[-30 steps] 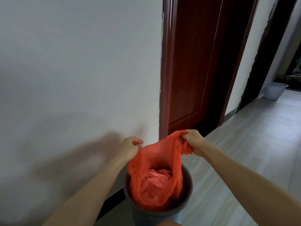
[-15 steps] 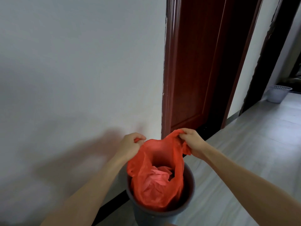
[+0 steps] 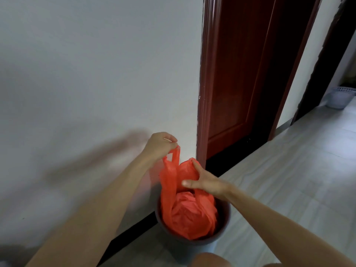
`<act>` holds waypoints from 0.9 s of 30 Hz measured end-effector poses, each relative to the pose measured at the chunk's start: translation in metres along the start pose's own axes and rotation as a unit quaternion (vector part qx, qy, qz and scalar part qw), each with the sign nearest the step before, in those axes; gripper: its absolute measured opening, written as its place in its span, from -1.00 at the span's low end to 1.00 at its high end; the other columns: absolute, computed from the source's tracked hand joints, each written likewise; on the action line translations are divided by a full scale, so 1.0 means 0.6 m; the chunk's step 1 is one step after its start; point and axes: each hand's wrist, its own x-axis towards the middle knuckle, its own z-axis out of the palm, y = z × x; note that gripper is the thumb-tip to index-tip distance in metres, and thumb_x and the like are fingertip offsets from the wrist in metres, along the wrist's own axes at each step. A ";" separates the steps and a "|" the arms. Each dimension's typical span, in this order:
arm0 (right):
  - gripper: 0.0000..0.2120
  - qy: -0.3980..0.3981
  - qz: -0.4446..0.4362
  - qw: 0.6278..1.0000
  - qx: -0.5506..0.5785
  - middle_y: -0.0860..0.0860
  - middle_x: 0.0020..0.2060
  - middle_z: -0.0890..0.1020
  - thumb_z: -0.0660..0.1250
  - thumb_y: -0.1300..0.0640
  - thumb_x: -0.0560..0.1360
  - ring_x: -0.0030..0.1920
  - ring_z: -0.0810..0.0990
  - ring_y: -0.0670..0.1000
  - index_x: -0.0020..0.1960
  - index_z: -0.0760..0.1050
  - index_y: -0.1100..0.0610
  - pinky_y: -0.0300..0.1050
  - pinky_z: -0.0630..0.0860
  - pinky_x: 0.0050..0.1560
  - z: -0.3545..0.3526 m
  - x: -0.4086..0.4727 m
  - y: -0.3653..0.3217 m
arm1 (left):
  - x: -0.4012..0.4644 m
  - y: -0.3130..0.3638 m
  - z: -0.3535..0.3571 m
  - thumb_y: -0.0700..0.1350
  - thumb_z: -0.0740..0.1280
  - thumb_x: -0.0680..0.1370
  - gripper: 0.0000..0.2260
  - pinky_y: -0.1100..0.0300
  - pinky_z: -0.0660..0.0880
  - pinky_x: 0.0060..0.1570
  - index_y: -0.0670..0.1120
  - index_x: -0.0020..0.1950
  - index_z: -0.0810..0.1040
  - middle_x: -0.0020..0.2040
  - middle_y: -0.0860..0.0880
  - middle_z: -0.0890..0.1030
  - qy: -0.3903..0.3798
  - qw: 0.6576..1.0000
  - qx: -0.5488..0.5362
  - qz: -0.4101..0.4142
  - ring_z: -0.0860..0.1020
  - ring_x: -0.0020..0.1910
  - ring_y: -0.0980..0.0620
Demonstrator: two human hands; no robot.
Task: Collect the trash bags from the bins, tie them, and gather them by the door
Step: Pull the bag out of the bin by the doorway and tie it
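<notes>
An orange trash bag (image 3: 189, 216) sits in a grey round bin (image 3: 223, 234) against the white wall. My left hand (image 3: 160, 144) pinches one bag handle and holds it stretched up above the bin. My right hand (image 3: 206, 182) grips the other handle and the gathered bag neck, lower and closer to the bin's mouth. The bag's bulging lower part is still inside the bin. More crumpled orange plastic shows inside the bag.
A dark red wooden door (image 3: 248, 74) in its frame stands just right of the bin. A pale latticed bin (image 3: 339, 97) sits far down the corridor on the right. Grey tiled floor (image 3: 289, 180) stretches to the right; a black skirting runs along the wall.
My left hand has lifted its handle higher and stretched it thin. My right hand has dropped and moved left toward the bag's middle, narrowing the bag's mouth.
</notes>
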 end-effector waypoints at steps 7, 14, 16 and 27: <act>-0.67 0.221 -0.032 0.975 -0.016 0.14 -0.01 0.62 0.39 0.02 0.43 0.05 0.59 0.13 0.11 0.49 0.19 0.06 0.51 0.18 0.062 0.085 0.008 | -0.003 0.064 0.010 -0.17 0.29 0.51 -0.89 0.36 0.47 -0.36 -0.09 -0.14 0.61 -0.27 -0.05 0.63 -0.083 0.994 0.026 0.073 0.58 -0.31 0.06; -0.71 0.281 0.059 0.951 0.117 0.15 -0.09 0.53 0.16 0.17 0.57 -0.10 0.51 0.08 0.16 0.48 0.33 -0.07 0.47 -0.08 0.009 0.086 0.014 | 0.007 -0.116 0.003 -0.07 0.21 0.53 -0.80 0.12 0.45 0.08 -0.05 0.09 0.55 0.04 -0.07 0.64 0.088 0.988 0.109 -0.067 0.57 0.07 -0.08; -0.71 0.275 0.062 0.949 0.141 0.16 -0.07 0.54 0.15 0.15 0.58 -0.06 0.52 0.09 0.19 0.47 0.31 -0.01 0.49 0.02 0.007 0.085 0.016 | -0.008 -0.203 0.041 -0.12 0.21 0.53 -0.71 0.11 0.42 0.18 -0.17 0.22 0.49 0.21 -0.17 0.55 0.018 0.978 0.158 -0.133 0.50 0.20 -0.14; -0.73 0.251 0.086 0.946 0.184 0.16 -0.08 0.56 0.10 0.15 0.60 -0.05 0.54 0.12 0.11 0.48 0.30 0.14 0.48 0.22 0.027 0.080 0.027 | -0.109 -0.357 0.172 -0.19 0.08 0.60 -0.50 -0.01 0.40 0.18 -0.15 0.52 0.02 0.24 -0.33 0.50 0.019 0.966 0.155 -0.205 0.48 0.21 -0.26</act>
